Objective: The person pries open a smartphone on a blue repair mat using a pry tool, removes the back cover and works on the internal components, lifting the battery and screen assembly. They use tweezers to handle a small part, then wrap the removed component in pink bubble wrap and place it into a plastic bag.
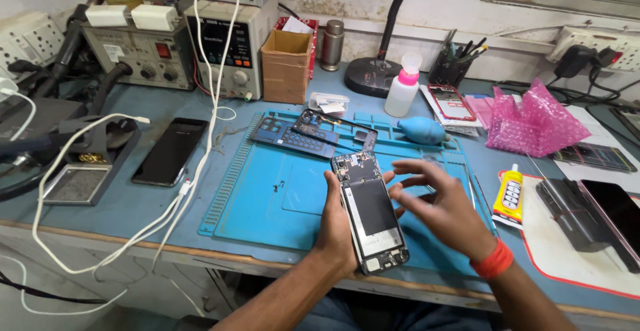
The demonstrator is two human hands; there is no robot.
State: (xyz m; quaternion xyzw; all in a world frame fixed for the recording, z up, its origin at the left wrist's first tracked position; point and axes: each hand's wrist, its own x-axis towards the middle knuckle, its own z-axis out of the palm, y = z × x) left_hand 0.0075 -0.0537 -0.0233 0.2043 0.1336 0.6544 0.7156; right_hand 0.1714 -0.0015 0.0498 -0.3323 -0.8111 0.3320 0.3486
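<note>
Left hand (337, 228) grips opened phone (371, 212) w/ back off over blue mat (267, 204), right hand (440, 208) hovers open at 3 o'clock, empty; removed back cover (290, 136) lies at 11 o'clock, reassembly not done.

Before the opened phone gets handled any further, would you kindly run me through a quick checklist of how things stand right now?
1. Left hand grips the opened phone from its left edge: ok.
2. Phone is face down, internals and battery showing upward: ok.
3. Right hand hovers beside the phone with fingers spread, holding nothing visible: ok.
4. Blue work mat lies under the phone: ok.
5. Removed back cover and inner frame lie on the mat, apart from the hands: ok.
6. Loose screws or small parts on the mat: cannot tell, too small.
</note>
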